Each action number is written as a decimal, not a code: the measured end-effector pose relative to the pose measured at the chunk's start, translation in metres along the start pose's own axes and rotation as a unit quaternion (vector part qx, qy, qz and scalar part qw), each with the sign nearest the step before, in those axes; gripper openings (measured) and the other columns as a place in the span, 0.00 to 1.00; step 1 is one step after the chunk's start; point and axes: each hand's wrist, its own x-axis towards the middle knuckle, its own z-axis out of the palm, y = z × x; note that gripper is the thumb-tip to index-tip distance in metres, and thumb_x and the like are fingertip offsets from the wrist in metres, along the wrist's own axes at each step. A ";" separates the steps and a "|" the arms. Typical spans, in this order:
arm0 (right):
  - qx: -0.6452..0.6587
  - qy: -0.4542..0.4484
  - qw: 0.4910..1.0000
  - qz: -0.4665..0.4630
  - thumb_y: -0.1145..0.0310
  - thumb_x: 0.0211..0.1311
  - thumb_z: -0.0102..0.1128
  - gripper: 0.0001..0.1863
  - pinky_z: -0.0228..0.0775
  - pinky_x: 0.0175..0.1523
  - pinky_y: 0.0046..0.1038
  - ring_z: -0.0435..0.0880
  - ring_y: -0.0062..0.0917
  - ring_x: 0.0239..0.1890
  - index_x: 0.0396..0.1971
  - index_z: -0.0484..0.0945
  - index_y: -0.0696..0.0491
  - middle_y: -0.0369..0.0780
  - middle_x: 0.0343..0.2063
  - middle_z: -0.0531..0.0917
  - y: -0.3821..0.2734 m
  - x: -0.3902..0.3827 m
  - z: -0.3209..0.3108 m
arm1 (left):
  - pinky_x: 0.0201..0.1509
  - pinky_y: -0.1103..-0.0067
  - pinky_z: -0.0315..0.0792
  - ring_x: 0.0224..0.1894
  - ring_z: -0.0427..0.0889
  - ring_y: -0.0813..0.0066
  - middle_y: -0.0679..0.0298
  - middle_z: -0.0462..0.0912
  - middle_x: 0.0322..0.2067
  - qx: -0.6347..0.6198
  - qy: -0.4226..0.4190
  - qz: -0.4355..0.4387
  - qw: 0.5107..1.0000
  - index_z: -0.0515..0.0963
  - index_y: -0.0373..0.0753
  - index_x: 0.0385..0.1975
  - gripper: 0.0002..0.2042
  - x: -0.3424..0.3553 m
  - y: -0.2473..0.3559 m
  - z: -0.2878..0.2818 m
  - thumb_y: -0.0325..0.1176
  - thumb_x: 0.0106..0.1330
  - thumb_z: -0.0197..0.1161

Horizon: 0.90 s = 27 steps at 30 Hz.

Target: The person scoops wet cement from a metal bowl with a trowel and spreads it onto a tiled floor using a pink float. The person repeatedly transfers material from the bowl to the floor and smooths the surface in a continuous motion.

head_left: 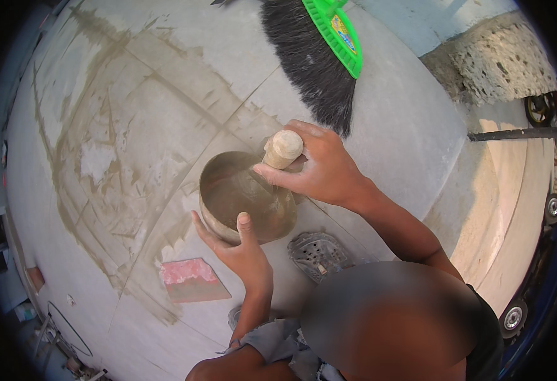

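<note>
A round pot (205, 198) coated in grey-brown paste stands on the pale tiled floor, with wet grey mix inside. My left hand (243, 251) holds its near left side, the thumb up at the rim and the fingers along the outer wall. Above the far right rim, my right hand (313, 159) is closed round the pale, round-ended handle (287, 145) of a trowel-like tool. The tool's lower end reaches into the pot; its exact shape is hidden by the hand and the mix. Close to my left wrist lies a flat pink-and-grey plate (193, 289), smeared with paste.
A broom with a green head (345, 41) and black bristles (304, 57) lies beyond my right hand. Smeared paste (126, 140) covers the tiles at left. A grey perforated sandal (310, 247) is near the pot. A rough concrete block (501, 60) stands at far right.
</note>
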 end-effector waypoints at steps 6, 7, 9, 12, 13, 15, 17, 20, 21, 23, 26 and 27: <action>-0.028 -0.036 0.999 -0.002 0.59 0.55 0.84 0.22 0.81 0.42 0.33 0.89 0.33 0.35 0.37 0.84 0.60 0.43 0.34 0.87 0.010 -0.003 0.021 | 0.80 0.64 0.60 0.78 0.61 0.57 0.48 0.57 0.77 0.000 0.005 0.005 1.000 0.48 0.38 0.83 0.45 0.001 -0.005 -0.003 0.48 0.76 0.70; -0.019 -0.033 0.999 0.005 0.59 0.55 0.84 0.22 0.81 0.42 0.33 0.89 0.33 0.35 0.37 0.84 0.60 0.43 0.34 0.87 0.009 0.000 0.016 | 0.80 0.64 0.60 0.78 0.61 0.57 0.48 0.57 0.77 0.002 0.007 0.005 1.000 0.49 0.38 0.83 0.45 0.002 -0.007 -0.004 0.48 0.76 0.70; -0.008 -0.022 1.000 0.019 0.58 0.55 0.84 0.22 0.81 0.42 0.33 0.89 0.33 0.35 0.37 0.84 0.59 0.43 0.34 0.87 0.005 0.004 0.006 | 0.80 0.64 0.60 0.78 0.60 0.57 0.48 0.57 0.77 0.005 0.011 0.002 1.000 0.49 0.38 0.83 0.45 0.003 -0.012 -0.006 0.48 0.76 0.70; -0.008 0.002 1.000 0.022 0.58 0.55 0.84 0.21 0.81 0.43 0.34 0.89 0.34 0.35 0.37 0.84 0.59 0.44 0.34 0.87 -0.003 0.007 -0.002 | 0.80 0.64 0.60 0.78 0.60 0.58 0.49 0.57 0.77 -0.002 0.015 0.003 1.000 0.49 0.38 0.83 0.45 0.002 -0.013 -0.007 0.48 0.76 0.70; -0.013 0.008 1.000 0.013 0.59 0.55 0.84 0.21 0.81 0.43 0.34 0.89 0.34 0.35 0.37 0.84 0.59 0.44 0.34 0.87 -0.004 0.005 0.000 | 0.80 0.64 0.60 0.78 0.60 0.58 0.49 0.57 0.77 -0.011 0.014 0.001 1.000 0.49 0.38 0.83 0.45 0.002 -0.012 -0.006 0.47 0.76 0.70; -0.029 0.007 1.000 0.001 0.59 0.55 0.84 0.21 0.81 0.44 0.34 0.89 0.34 0.36 0.37 0.85 0.58 0.43 0.34 0.87 -0.005 0.000 0.004 | 0.80 0.64 0.60 0.78 0.60 0.58 0.49 0.57 0.77 -0.030 0.012 -0.002 0.999 0.48 0.38 0.83 0.45 0.001 -0.010 -0.006 0.47 0.76 0.70; -0.046 -0.010 0.999 -0.007 0.59 0.55 0.84 0.21 0.81 0.45 0.34 0.89 0.35 0.37 0.38 0.85 0.57 0.43 0.35 0.87 -0.004 -0.006 0.013 | 0.79 0.65 0.60 0.78 0.61 0.58 0.50 0.57 0.77 -0.006 0.018 0.003 1.000 0.49 0.38 0.83 0.44 0.002 -0.016 -0.008 0.50 0.77 0.67; -0.015 -0.040 0.999 0.028 0.59 0.55 0.84 0.21 0.82 0.46 0.34 0.89 0.35 0.38 0.40 0.85 0.57 0.43 0.37 0.87 -0.005 -0.017 0.024 | 0.81 0.62 0.57 0.79 0.59 0.55 0.47 0.56 0.78 -0.034 0.026 -0.070 0.997 0.48 0.35 0.82 0.43 0.002 -0.039 -0.021 0.55 0.80 0.60; -0.007 -0.042 0.999 0.026 0.59 0.55 0.84 0.21 0.82 0.46 0.34 0.89 0.35 0.39 0.41 0.85 0.56 0.42 0.38 0.87 -0.005 -0.022 0.028 | 0.82 0.60 0.55 0.80 0.57 0.54 0.45 0.55 0.78 -0.055 0.028 -0.107 0.992 0.47 0.34 0.82 0.43 0.002 -0.046 -0.028 0.57 0.81 0.58; 0.005 -0.045 0.999 0.023 0.59 0.56 0.83 0.21 0.82 0.46 0.33 0.89 0.34 0.39 0.43 0.86 0.56 0.42 0.39 0.87 -0.005 -0.031 0.033 | 0.80 0.58 0.59 0.79 0.60 0.53 0.47 0.57 0.78 -0.139 0.006 -0.196 0.971 0.48 0.35 0.82 0.43 0.001 -0.052 -0.043 0.62 0.81 0.51; 0.037 -0.049 0.998 0.029 0.63 0.55 0.84 0.20 0.82 0.46 0.32 0.90 0.32 0.41 0.43 0.86 0.55 0.41 0.39 0.87 -0.011 -0.046 0.041 | 0.78 0.55 0.65 0.78 0.63 0.53 0.50 0.58 0.78 -0.178 -0.029 -0.265 0.947 0.50 0.36 0.81 0.43 -0.008 -0.071 -0.068 0.67 0.81 0.45; 0.053 -0.038 0.998 0.016 0.62 0.56 0.83 0.20 0.82 0.44 0.32 0.89 0.32 0.40 0.43 0.85 0.56 0.41 0.39 0.87 -0.014 -0.051 0.045 | 0.77 0.54 0.66 0.78 0.64 0.53 0.51 0.58 0.78 -0.176 -0.042 -0.278 0.943 0.50 0.36 0.81 0.43 -0.012 -0.081 -0.076 0.68 0.81 0.43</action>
